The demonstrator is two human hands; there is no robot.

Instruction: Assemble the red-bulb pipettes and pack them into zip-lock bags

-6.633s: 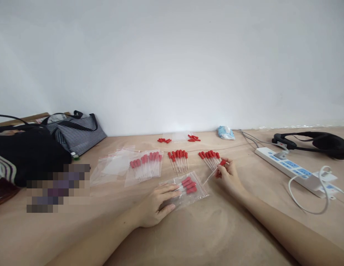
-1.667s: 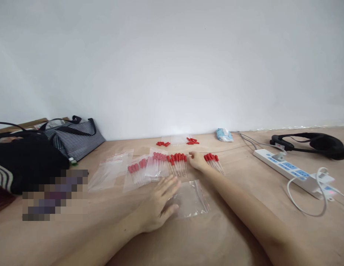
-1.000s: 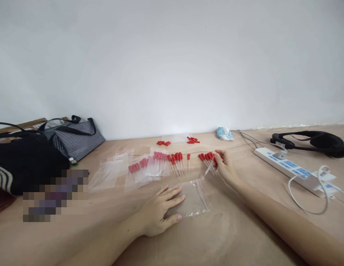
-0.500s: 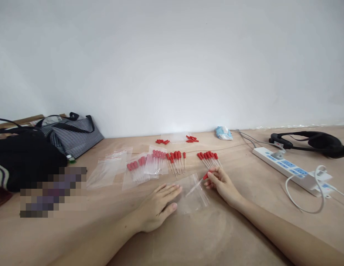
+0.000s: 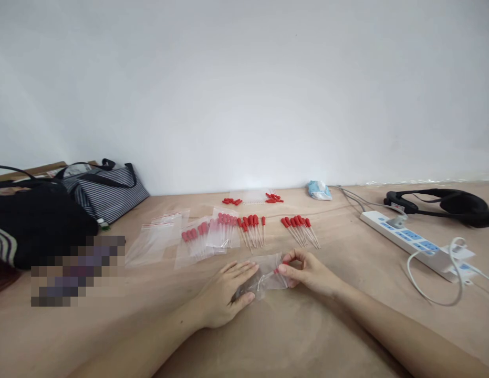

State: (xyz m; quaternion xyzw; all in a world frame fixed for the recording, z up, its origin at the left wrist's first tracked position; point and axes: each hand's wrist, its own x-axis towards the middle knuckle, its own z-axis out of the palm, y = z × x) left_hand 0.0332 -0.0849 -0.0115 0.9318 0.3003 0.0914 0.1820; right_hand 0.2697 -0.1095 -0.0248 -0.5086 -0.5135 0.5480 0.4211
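My left hand (image 5: pixel 230 294) lies with its fingers stretched out over the left end of a clear zip bag (image 5: pixel 271 261). At the bag's right end, the fingers of my right hand (image 5: pixel 305 273) pinch a glass dropper by its red bulb (image 5: pixel 276 271). The dropper's thin tube points left, along the bag, and appears to be inside it. Behind my right hand a group of red-bulbed droppers (image 5: pixel 296 221) is fanned out. Another group of droppers (image 5: pixel 251 223) stands a little left of that one, behind the bag.
Filled bags of droppers (image 5: pixel 220 239) and flat zip bags (image 5: pixel 157 236) lie to the left. Loose red bulbs (image 5: pixel 273 199) sit by the wall. A power strip (image 5: pixel 409 239) with cables and a black headset (image 5: pixel 437 207) are right; a striped bag (image 5: pixel 110 194) is left.
My right hand has moved left and slightly down, carrying the dropper to the bag's opening. The bag now looks bunched up and raised. My left hand has stayed nearly still.
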